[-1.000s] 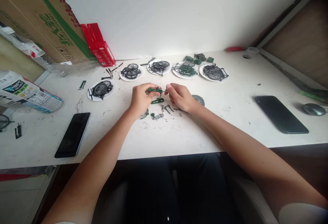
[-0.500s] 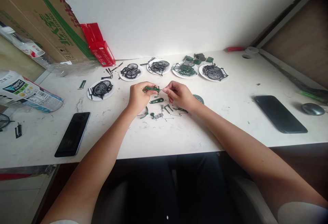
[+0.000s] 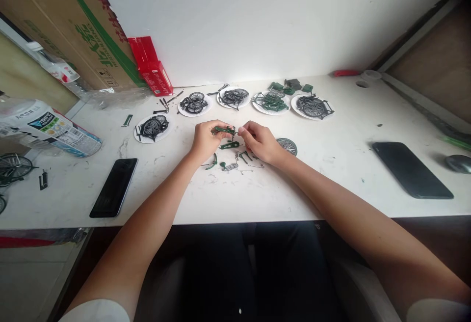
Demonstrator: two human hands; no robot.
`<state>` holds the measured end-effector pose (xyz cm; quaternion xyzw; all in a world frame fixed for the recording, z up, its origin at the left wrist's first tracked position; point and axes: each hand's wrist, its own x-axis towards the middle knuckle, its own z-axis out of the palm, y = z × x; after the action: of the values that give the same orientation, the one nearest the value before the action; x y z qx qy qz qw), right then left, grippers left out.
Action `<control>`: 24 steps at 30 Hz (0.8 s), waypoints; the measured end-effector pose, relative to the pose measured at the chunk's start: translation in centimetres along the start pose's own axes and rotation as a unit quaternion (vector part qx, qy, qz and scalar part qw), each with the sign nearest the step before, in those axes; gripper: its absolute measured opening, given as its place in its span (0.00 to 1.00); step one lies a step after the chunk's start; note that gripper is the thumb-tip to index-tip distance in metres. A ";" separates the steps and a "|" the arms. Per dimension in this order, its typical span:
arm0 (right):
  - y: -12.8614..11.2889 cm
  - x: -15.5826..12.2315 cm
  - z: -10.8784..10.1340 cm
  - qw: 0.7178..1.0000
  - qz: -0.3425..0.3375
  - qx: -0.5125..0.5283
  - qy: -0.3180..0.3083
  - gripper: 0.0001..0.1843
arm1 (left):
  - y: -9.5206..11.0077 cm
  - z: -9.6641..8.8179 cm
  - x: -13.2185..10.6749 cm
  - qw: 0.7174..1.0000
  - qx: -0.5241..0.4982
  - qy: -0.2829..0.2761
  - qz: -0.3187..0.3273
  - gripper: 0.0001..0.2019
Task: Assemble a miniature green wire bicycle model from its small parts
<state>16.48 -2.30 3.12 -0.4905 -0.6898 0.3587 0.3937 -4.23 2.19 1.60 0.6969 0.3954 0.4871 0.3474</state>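
Above the middle of the table, my left hand [image 3: 206, 139] is closed on a green model bicycle frame [image 3: 223, 129]. My right hand [image 3: 259, 141] pinches at the frame's right end; whatever is between its fingertips is too small to make out. On the table below the hands lie a green chain guard [image 3: 230, 145], a curved green mudguard [image 3: 211, 163], a small green saddle [image 3: 222, 165], a grey metal rack-like piece [image 3: 231, 167] and several thin wire parts. A spoked wheel [image 3: 287, 147] rests just beyond my right wrist, partly covered by it.
White paper plates [image 3: 152, 140] with bicycle parts form an arc behind the hands. A phone [image 3: 114, 188] lies at left, a dark flat device [image 3: 412, 170] and a mouse [image 3: 458, 163] at right. A red box [image 3: 156, 77], a cardboard box [image 3: 88, 32] and a large bottle [image 3: 62, 130] stand at left.
The whole view has shifted slightly, so the table appears a little further right. My hands stay close together at the green frame, the right fingertips still at its end.
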 end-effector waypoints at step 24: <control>0.2 0.2 -0.2 0.998 0.021 0.053 -0.039 0.29 | 0.0 0.0 0.1 0.999 0.016 0.035 -0.005 0.06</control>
<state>16.67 -2.03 3.10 -0.4687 -0.6741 0.4220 0.3846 -4.24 2.29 1.65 0.6829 0.4186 0.5028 0.3250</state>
